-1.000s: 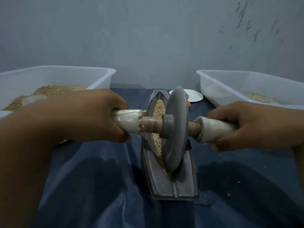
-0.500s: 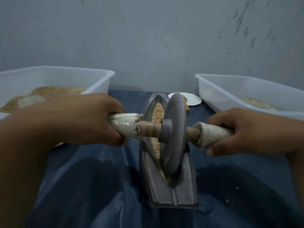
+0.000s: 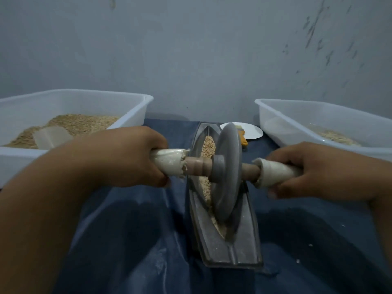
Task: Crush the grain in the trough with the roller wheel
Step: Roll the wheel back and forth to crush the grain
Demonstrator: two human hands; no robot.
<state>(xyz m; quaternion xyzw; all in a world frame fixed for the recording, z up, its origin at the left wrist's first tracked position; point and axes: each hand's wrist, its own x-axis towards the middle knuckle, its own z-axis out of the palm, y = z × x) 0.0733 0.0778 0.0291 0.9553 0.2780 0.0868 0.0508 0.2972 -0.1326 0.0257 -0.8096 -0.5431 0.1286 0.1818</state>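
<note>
Crushing stroke under way, roller wheel [image 3: 226, 179] standing in the trough [image 3: 244, 236] on the blue cloth.
Left hand [image 3: 125, 158] and right hand [image 3: 314, 170] each grip a wrapped axle handle; grain [image 3: 206, 145] lies along the groove. Next, likely, an even push toward the trough's far end, keeping the wheel upright.

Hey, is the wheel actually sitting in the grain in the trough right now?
Touching. The head view shows the wheel with its lower edge down inside the trough, bedded in the grain along the groove, no gap visible.
</note>
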